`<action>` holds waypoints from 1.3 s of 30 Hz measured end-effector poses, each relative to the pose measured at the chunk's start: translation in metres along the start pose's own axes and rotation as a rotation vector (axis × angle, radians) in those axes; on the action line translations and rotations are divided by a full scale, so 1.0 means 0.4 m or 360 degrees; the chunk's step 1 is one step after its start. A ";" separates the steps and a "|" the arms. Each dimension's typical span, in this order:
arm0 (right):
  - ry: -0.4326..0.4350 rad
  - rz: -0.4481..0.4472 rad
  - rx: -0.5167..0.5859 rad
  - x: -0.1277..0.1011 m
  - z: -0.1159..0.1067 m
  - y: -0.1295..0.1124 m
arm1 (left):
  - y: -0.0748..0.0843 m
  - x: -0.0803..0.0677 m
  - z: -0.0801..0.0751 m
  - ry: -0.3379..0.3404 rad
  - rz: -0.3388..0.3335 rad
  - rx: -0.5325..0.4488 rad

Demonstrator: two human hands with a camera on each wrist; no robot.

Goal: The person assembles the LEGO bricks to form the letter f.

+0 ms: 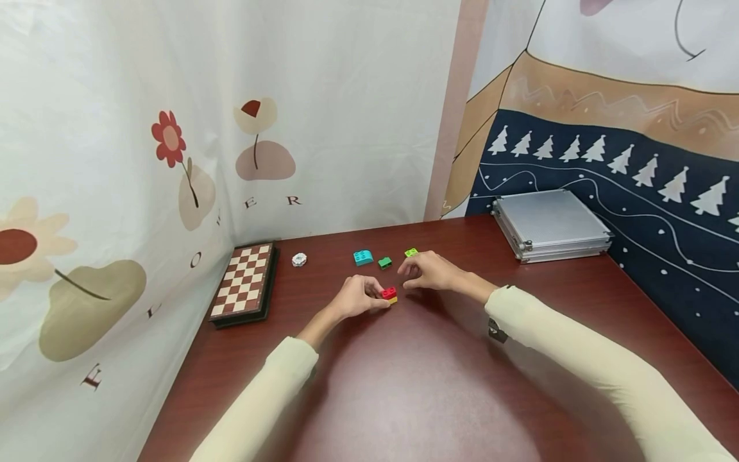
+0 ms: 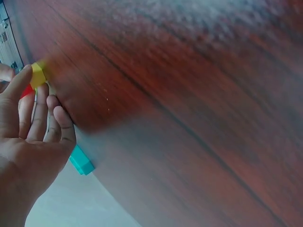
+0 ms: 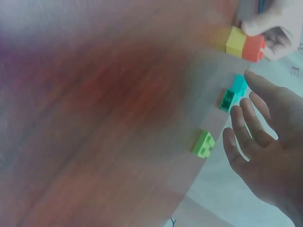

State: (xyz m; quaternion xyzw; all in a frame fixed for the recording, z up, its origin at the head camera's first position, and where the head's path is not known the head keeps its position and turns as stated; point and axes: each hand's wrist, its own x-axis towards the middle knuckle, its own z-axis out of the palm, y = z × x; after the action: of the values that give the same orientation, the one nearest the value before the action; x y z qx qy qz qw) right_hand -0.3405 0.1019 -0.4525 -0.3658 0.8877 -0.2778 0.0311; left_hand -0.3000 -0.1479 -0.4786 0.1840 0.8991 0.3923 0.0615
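Note:
My left hand point(image 1: 355, 297) pinches a small stack of two toy building bricks, a red brick point(image 1: 389, 292) on top of a yellow brick point(image 3: 235, 41). To the right of the stack, my right hand point(image 1: 432, 272) holds nothing, its fingers loosely bent and apart in the right wrist view. Beyond the hands on the table lie a blue brick point(image 1: 363, 258) with a curved end, a dark green brick point(image 1: 385, 263) and a lime green brick point(image 1: 411, 253). In the head view the right hand partly covers the lime one.
A checkered board box point(image 1: 245, 282) lies at the left of the brown table point(image 1: 427, 385). Near it sits a small white patterned disc point(image 1: 299, 260). Silver flat cases point(image 1: 551, 221) are stacked at the back right. Printed curtains point(image 1: 346, 115) hang behind the table.

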 end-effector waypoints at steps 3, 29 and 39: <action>0.0023 0.0011 0.0002 0.007 -0.009 0.010 | -0.006 0.000 0.002 -0.0016 0.0012 0.0014; 0.0284 0.0389 0.0030 0.046 -0.018 0.137 | -0.028 0.010 -0.021 -0.0175 0.0094 -0.0087; 0.0237 0.0460 0.0017 0.060 0.002 0.145 | -0.022 0.014 -0.019 -0.0122 0.0080 -0.0001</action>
State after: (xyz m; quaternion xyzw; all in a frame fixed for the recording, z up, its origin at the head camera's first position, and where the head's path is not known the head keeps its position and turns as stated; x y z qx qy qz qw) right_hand -0.3946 0.1191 -0.4797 -0.2124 0.9295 -0.3014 0.0070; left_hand -0.3097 -0.1563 -0.4795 0.2214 0.8910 0.3868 0.0862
